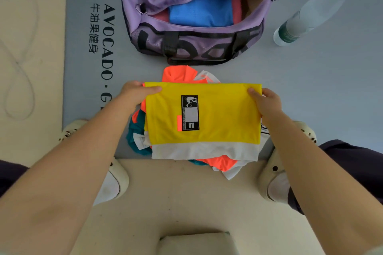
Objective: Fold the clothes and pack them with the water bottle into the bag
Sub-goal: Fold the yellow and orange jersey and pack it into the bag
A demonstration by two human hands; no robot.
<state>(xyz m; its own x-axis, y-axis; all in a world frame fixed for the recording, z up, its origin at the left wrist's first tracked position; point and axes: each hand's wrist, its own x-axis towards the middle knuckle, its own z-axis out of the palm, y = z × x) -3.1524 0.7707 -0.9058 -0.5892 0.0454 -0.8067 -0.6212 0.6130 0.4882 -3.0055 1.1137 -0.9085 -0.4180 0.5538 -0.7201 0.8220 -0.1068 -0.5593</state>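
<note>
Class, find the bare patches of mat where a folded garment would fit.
Bare mat lies right of the yellow shirt, below the bottle. A narrower strip lies left of the bag, over the lettering. Crowded: the clothes pile between the hands.

A grey exercise mat (87, 80) printed with "AVOCADO" in black lettering lies on the pale floor (186, 196), a thin white cable (19, 64) loops beside its left edge, and two cream shoes (113, 182) stand at its near edge.
</note>
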